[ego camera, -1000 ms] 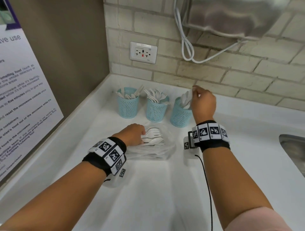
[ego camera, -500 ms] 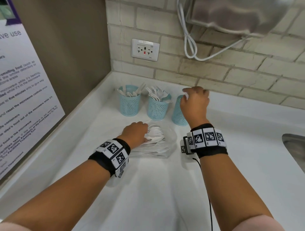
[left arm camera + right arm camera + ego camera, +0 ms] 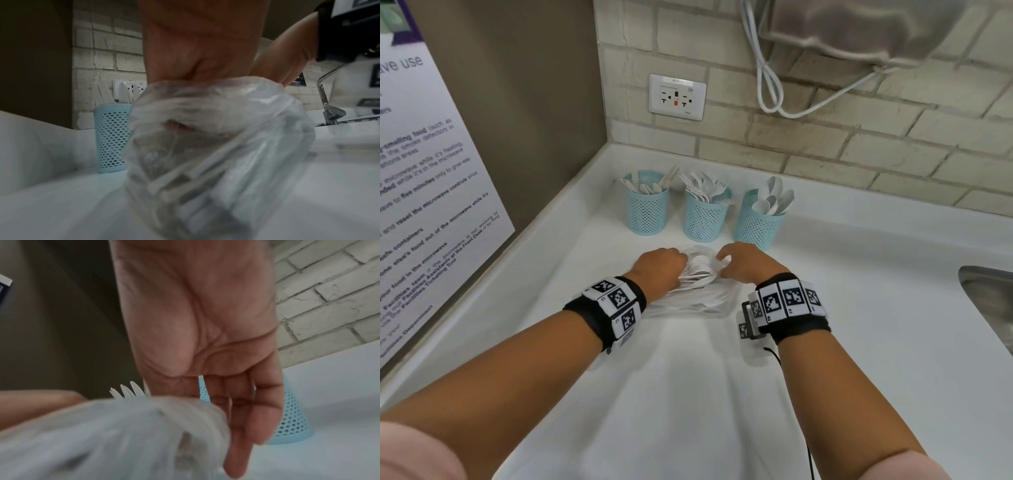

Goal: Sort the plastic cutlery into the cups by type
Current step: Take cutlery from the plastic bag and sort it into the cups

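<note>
Three blue mesh cups stand in a row by the wall: knives cup (image 3: 647, 209), forks cup (image 3: 704, 219), spoons cup (image 3: 758, 224). In front of them lies a clear plastic bag (image 3: 698, 299) of white cutlery (image 3: 697, 270). My left hand (image 3: 662, 267) grips the bag's left side, fingers curled into the plastic (image 3: 216, 146). My right hand (image 3: 743, 263) is at the bag's mouth; its fingers (image 3: 246, 418) point down, fairly straight, beside the bag (image 3: 123, 434). The right thumb is hidden. Fork tines (image 3: 125, 391) show behind the bag.
The white counter (image 3: 688, 394) runs into a corner, with a brown panel and poster on the left. A steel sink (image 3: 989, 301) is at the right edge, its faucet (image 3: 327, 104) behind. A wall outlet (image 3: 676, 97) and a looped white cable (image 3: 767, 85) hang above the cups.
My right hand has left the spoons cup and come down and back to the bag's mouth. The left hand has stayed on the bag.
</note>
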### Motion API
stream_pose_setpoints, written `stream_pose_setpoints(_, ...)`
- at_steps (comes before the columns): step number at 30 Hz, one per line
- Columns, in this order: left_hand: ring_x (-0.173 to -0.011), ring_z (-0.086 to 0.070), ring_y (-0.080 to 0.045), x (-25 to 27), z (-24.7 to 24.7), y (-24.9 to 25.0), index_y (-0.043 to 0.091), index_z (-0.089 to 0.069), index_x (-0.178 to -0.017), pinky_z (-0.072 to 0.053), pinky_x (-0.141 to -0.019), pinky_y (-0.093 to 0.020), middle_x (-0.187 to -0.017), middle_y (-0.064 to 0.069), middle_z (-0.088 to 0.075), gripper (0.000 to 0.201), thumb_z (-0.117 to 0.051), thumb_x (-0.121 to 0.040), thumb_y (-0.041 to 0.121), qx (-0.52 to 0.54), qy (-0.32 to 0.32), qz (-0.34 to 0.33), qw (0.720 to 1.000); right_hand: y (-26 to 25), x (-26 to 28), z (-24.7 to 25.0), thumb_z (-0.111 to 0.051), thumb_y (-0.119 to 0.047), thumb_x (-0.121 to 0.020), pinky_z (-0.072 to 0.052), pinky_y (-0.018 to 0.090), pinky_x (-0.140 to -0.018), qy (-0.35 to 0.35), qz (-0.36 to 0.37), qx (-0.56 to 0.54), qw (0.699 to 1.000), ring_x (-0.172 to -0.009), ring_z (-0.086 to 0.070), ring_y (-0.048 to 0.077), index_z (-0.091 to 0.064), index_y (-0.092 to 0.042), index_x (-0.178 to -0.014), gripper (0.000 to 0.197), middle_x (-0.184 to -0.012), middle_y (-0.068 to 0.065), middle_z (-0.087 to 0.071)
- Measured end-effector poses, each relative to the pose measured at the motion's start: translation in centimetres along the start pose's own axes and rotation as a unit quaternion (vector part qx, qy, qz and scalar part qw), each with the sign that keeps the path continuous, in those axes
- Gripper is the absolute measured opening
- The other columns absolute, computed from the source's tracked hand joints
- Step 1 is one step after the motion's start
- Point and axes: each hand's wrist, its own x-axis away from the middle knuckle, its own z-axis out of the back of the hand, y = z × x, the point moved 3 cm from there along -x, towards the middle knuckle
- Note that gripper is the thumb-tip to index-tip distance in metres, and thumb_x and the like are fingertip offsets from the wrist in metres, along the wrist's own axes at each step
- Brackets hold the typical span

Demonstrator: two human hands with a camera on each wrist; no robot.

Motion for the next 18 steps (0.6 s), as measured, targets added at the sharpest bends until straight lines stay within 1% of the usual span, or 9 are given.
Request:
stream_pose_setpoints(2,-0.103,-0.058,-0.031,-0.1,0.1,0.0,0.005,-0.054,-0.112,-0.043,-0.075,-0.032,-0.115,-0.013,-0.057,0.024,-0.051,-0.091,0.017,-0.01,0.001,-0.013,1.0,0.1,-0.1,-0.1,-0.064,-0.012,-0.084,-0.039,0.024,-0.091,0.016,0.001,-0.007,1.0,-0.121,-0.047,0.02,-0.054,-0.015,-0.126,0.043,-0.135,0.004,-0.049)
stream_pose_setpoints(4,-0.099,-0.059,-0.031,0.0,0.3,-0.1,0.004,-0.056,-0.109,-0.04,-0.07,-0.03,-0.111,-0.014,-0.059,0.022,-0.05,-0.091,0.016,-0.023,-0.001,-0.021,1.0,0.4,-0.2,-0.2,-0.061,-0.005,-0.084,-0.044,0.018,-0.072,0.031,-0.001,-0.031,0.999,-0.103,-0.055,0.019,-0.057,-0.015,-0.122,0.04,-0.132,0.005,-0.049)
stream_pose_setpoints(5,-0.097,-0.059,-0.031,0.0,0.4,-0.1,0.003,-0.057,-0.107,-0.038,-0.068,-0.03,-0.108,-0.015,-0.06,0.021,-0.049,-0.09,0.015,-0.028,-0.002,-0.023,0.999,0.4,-0.2,-0.2,-0.06,-0.002,-0.084,-0.043,0.016,-0.062,0.035,-0.002,-0.043,0.998,-0.093,-0.056,0.018,-0.057,-0.014,-0.121,0.039,-0.131,0.006,-0.05)
stream_pose_setpoints(6,-0.094,-0.059,-0.031,0.1,0.5,-0.2,0.003,-0.058,-0.104,-0.037,-0.066,-0.03,-0.106,-0.015,-0.06,0.02,-0.049,-0.09,0.014,-0.031,-0.001,-0.026,0.999,0.5,-0.2,-0.1,-0.059,0.0,-0.084,-0.042,0.014,-0.056,0.037,-0.002,-0.051,0.998,-0.085,-0.057,0.018,-0.058,-0.014,-0.12,0.038,-0.131,0.006,-0.05)
stream_pose_setpoints(9,-0.088,-0.059,-0.03,0.2,0.4,-0.5,0.003,-0.059,-0.097,-0.036,-0.063,-0.029,-0.099,-0.014,-0.061,0.018,-0.05,-0.088,0.016,-0.008,0.008,-0.029,1.0,0.7,-0.2,0.0,-0.056,0.001,-0.085,-0.039,0.01,-0.044,0.041,-0.006,-0.062,0.997,-0.076,-0.059,0.017,-0.059,-0.013,-0.119,0.037,-0.13,0.006,-0.05)
stream_pose_setpoints(11,-0.086,-0.058,-0.028,0.4,0.2,-0.9,0.004,-0.061,-0.093,-0.038,-0.065,-0.029,-0.097,-0.012,-0.061,0.018,-0.053,-0.087,0.019,0.046,0.017,-0.025,0.998,0.9,-0.1,0.0,-0.055,0.001,-0.085,-0.035,0.006,-0.036,0.04,-0.009,-0.07,0.997,-0.073,-0.059,0.018,-0.059,-0.013,-0.119,0.037,-0.129,0.006,-0.05)
stream_pose_setpoints(14,-0.08,-0.054,-0.021,0.4,-0.1,-1.8,0.007,-0.063,-0.093,-0.04,-0.067,-0.027,-0.094,-0.008,-0.064,0.018,-0.06,-0.084,0.022,0.16,0.03,-0.007,0.987,1.1,-0.2,-0.1,-0.055,0.001,-0.085,-0.032,0.004,-0.033,0.044,-0.012,-0.078,0.996,-0.07,-0.059,0.018,-0.06,-0.014,-0.118,0.036,-0.126,0.008,-0.053)
stream_pose_setpoints(16,-0.078,-0.051,-0.016,0.4,-0.1,-2.1,0.007,-0.063,-0.096,-0.037,-0.062,-0.022,-0.09,-0.003,-0.062,0.02,-0.064,-0.085,0.023,0.213,0.022,-0.001,0.977,1.2,-0.2,-0.1,-0.056,0.0,-0.086,-0.033,0.004,-0.033,0.047,-0.013,-0.09,0.995,-0.065,-0.058,0.016,-0.061,-0.014,-0.116,0.034,-0.124,0.008,-0.054)
stream_pose_setpoints(18,-0.078,-0.049,-0.014,0.4,0.0,-2.2,0.008,-0.061,-0.096,-0.034,-0.058,-0.015,-0.085,0.002,-0.055,0.02,-0.065,-0.086,0.024,0.238,0.004,0.0,0.971,1.4,-0.3,-0.1,-0.057,-0.001,-0.085,-0.035,0.005,-0.034,0.048,-0.013,-0.097,0.994,-0.059,-0.056,0.011,-0.062,-0.014,-0.115,0.033,-0.121,0.009,-0.057)
